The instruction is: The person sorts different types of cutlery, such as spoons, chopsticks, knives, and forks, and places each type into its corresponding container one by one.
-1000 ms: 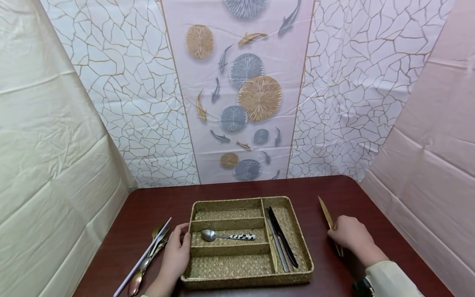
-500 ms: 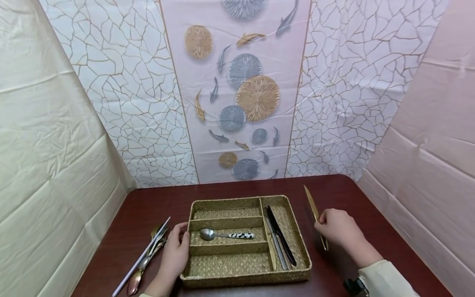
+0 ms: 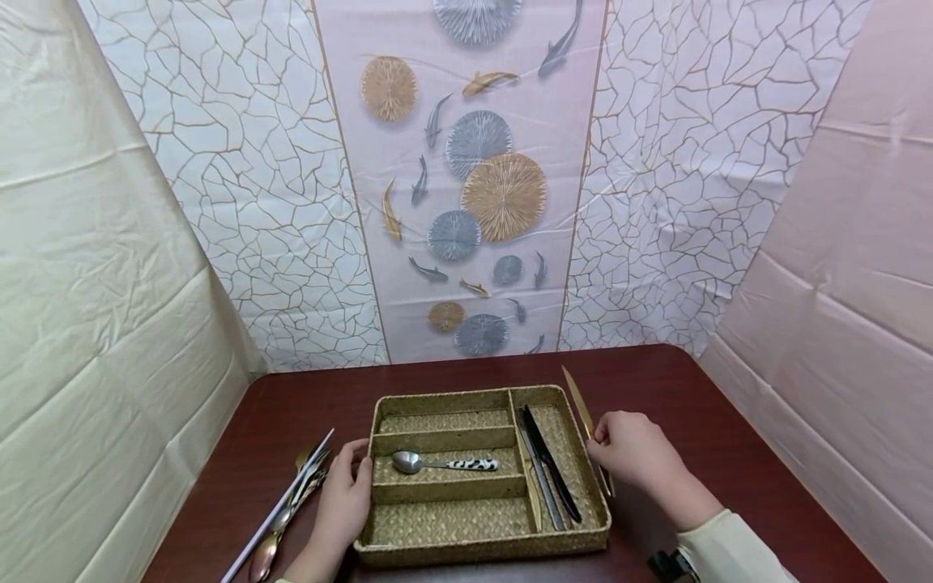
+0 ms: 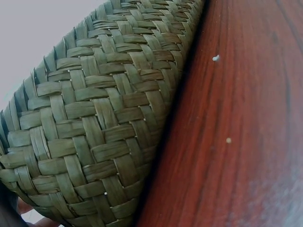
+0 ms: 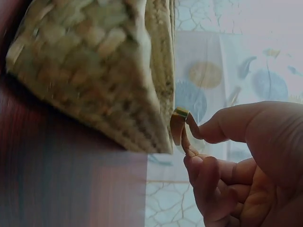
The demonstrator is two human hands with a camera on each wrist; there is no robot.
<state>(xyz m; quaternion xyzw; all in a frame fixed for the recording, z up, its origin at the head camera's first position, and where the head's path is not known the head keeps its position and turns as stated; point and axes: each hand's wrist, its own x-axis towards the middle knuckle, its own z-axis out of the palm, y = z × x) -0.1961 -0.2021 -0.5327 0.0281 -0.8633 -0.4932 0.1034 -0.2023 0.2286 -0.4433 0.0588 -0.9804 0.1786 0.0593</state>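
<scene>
My right hand (image 3: 630, 445) pinches a gold table knife (image 3: 579, 402) between thumb and fingers, its blade pointing away from me. The knife is at the right wall of the woven cutlery tray (image 3: 484, 553); in the right wrist view its looped gold handle (image 5: 181, 113) shows beside the tray's corner. My left hand (image 3: 346, 494) rests against the tray's left side with relaxed fingers. Inside the tray's right compartment lie a black knife (image 3: 551, 461), a silver knife (image 3: 548, 494) and a gold knife (image 3: 532, 490). A spoon with a black-and-white handle (image 3: 472, 465) lies in the middle left compartment.
Left of the tray lies a bunch of cutlery (image 3: 284, 518), with a long pale stick (image 3: 273, 512) across it. The dark red table (image 3: 437, 373) ends at a patterned cloth backdrop (image 3: 474, 243), with pale cloth on both sides.
My right hand has carried the gold knife leftward, from the right part of the table to the tray's right wall. My left hand has stayed at the tray's left side.
</scene>
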